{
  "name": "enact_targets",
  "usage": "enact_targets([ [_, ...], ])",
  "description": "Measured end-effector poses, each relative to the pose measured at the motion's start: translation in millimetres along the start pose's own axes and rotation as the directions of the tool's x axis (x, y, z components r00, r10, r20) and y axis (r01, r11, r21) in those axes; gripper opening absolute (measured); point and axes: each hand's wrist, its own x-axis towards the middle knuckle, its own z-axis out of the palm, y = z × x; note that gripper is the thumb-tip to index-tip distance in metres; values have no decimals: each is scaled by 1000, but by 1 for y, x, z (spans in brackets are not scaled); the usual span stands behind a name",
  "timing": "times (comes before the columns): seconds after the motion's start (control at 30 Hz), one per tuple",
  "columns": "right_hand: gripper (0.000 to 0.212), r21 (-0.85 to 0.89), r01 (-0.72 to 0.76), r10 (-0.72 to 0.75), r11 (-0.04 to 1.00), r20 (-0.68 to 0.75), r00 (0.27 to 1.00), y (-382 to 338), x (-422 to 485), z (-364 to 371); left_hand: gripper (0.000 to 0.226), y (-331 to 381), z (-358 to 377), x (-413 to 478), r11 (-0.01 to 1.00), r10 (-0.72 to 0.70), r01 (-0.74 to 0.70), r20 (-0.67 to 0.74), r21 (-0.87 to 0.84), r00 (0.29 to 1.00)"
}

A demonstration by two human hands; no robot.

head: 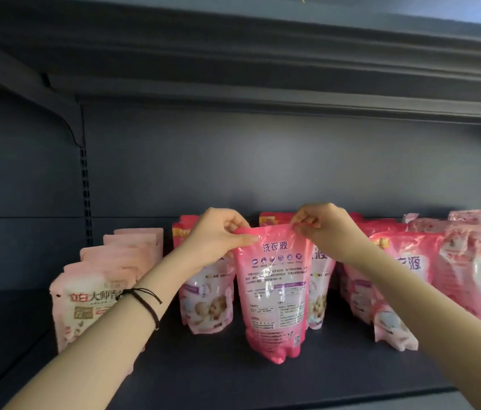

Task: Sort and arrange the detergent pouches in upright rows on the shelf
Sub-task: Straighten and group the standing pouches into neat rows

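A bright pink detergent pouch [273, 294] stands upright at the middle of the dark shelf [233, 377], its printed back facing me. My left hand [218, 235] pinches its top left corner and my right hand [322, 229] pinches its top right corner. Behind it stand two rows of pink pouches with a baby picture, one on the left [206, 303] and one on the right [319, 297]. A row of pale pink pouches [94, 291] stands at the far left. More pink pouches [396, 279] crowd together on the right.
Pale pink wrapped packs [478, 270] fill the far right of the shelf. The upper shelf [263, 69] overhangs the space. A slotted upright and bracket [84, 187] sit at the back left. Bare shelf surface shows in front of the held pouch.
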Motion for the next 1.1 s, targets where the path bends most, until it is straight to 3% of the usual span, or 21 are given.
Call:
enact_targets([
  [0.23, 24, -5, 35, -35, 999, -25, 999, 47, -5, -11, 17, 8, 52, 5, 967, -114, 121, 47, -225, 992],
  [0.4, 19, -19, 66, -68, 998, -150, 986, 59, -13, 2, 18, 22, 81, 3, 899, -189, 203, 76, -389, 979],
  [0.47, 21, 62, 80, -59, 995, -286, 957, 55, -30, 8, 22, 27, 96, -1, 870, -199, 208, 68, -446, 978],
  [0.53, 27, 290, 28, 78, 956, -347, 934, 50, -64, 17, 24, 31, 111, -7, 849, -180, 185, 58, -495, 982],
  [0.6, 28, 548, -66, 237, 834, -248, 939, 43, -103, 28, 23, 34, 123, -12, 859, -145, 141, 29, -493, 989],
  [0.67, 34, 659, -137, 316, 739, -159, 935, 41, -130, 40, 19, 38, 129, -13, 895, -86, 74, -7, -440, 996],
  [0.77, 34, 617, -129, 308, 777, -194, 931, 45, -143, 52, 26, 41, 127, -15, 909, 26, -37, -31, -415, 999],
  [0.83, 28, 596, -106, 288, 796, -218, 933, 49, -142, 56, 33, 35, 124, -16, 925, 86, -137, -158, -354, 984],
  [0.93, 18, 669, -90, 286, 738, -190, 939, 57, -140, 57, 14, 6, 133, -20, 928, 52, -185, -379, -323, 924],
  [1.0, 19, 721, -96, 311, 686, -171, 935, 65, -134, 55, 27, -15, 147, -27, 932, -3, -119, -337, -341, 942],
  [1.1, 23, 767, -154, 355, 623, -102, 929, 82, -119, 53, 55, -35, 164, -36, 907, -11, -59, -164, -417, 986],
])
